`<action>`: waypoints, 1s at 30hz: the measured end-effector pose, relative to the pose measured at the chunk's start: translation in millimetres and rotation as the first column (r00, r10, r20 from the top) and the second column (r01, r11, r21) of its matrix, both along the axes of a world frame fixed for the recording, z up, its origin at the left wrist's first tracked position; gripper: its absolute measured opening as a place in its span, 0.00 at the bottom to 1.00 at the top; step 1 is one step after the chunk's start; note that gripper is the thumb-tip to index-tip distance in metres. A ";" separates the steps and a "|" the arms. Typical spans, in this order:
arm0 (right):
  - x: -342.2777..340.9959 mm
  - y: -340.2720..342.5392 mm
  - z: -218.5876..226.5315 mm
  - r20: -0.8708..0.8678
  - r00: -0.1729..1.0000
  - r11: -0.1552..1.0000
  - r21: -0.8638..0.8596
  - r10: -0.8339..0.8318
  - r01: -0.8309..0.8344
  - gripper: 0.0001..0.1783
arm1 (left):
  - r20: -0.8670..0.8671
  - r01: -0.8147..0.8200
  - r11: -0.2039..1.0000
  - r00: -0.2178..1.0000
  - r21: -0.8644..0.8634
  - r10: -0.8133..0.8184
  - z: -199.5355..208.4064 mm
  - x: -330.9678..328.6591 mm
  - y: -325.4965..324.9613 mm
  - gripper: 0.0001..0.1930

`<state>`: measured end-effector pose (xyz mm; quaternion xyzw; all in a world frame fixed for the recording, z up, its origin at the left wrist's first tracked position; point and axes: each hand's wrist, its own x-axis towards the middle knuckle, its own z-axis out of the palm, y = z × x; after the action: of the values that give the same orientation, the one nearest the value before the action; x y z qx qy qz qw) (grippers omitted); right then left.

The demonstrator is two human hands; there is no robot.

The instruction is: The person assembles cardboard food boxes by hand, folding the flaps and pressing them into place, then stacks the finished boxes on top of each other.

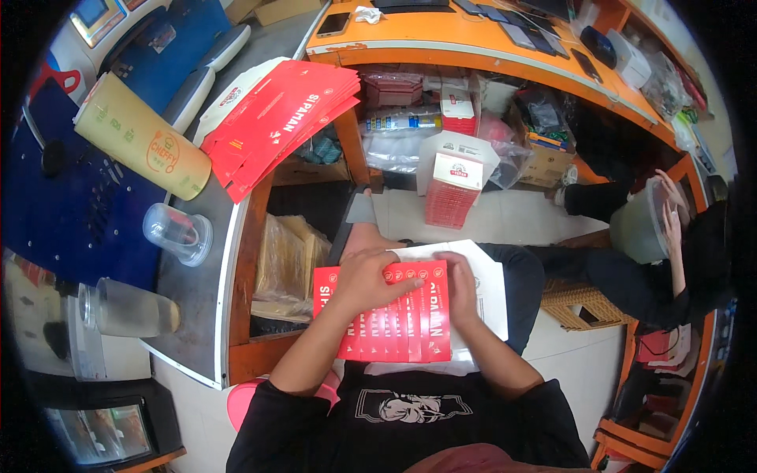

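On my lap lies a fanned row of flat red cartons [394,335] with white print, their edges overlapping. My left hand [363,276] reaches across their far left part, its thumb stretched over the cartons and its other fingers bent at the far edge. Along the right side, my right hand [463,288] is closed around the edge of the same cartons; some of its fingers are hidden. Beneath them spreads a white flat carton sheet [490,280], resting on my dark-clothed legs.
Another fanned pile of red cartons [276,114] lies on the grey table at left, near a large yellow cup [142,134] and clear plastic cups [177,232]. A tall red carton stack [453,197] stands on the floor ahead. At right, another person's hands [672,213] hold a translucent tub [640,221].
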<state>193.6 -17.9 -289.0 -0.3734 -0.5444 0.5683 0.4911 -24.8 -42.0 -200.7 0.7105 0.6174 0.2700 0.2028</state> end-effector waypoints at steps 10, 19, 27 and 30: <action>49.2 -106.6 74.0 0.379 0.826 0.890 0.015 0.417 -0.456 0.26 | 0.091 -0.083 0.995 0.992 -0.048 0.088 9.7 3.3 -1.5 0.25; 77.1 -50.2 208.0 0.829 0.537 0.569 0.368 0.157 -0.735 0.16 | 0.524 -0.168 0.954 0.852 0.247 0.014 78.7 -11.7 -28.0 0.19; 29.2 -45.4 273.0 0.988 0.098 0.193 0.074 0.118 -0.978 0.05 | 0.920 -0.012 0.997 0.385 -0.079 0.077 95.3 -36.2 -38.4 0.29; 13.8 -54.7 244.1 0.988 0.114 0.124 0.101 0.103 -0.987 0.05 | 0.552 0.094 0.933 0.825 -0.346 0.122 99.7 -56.7 -28.7 0.26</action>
<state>207.4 -72.6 -44.9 -0.0011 -0.9895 0.1298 -0.0631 -81.5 -70.7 -101.1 0.5446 0.5735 0.3524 0.5003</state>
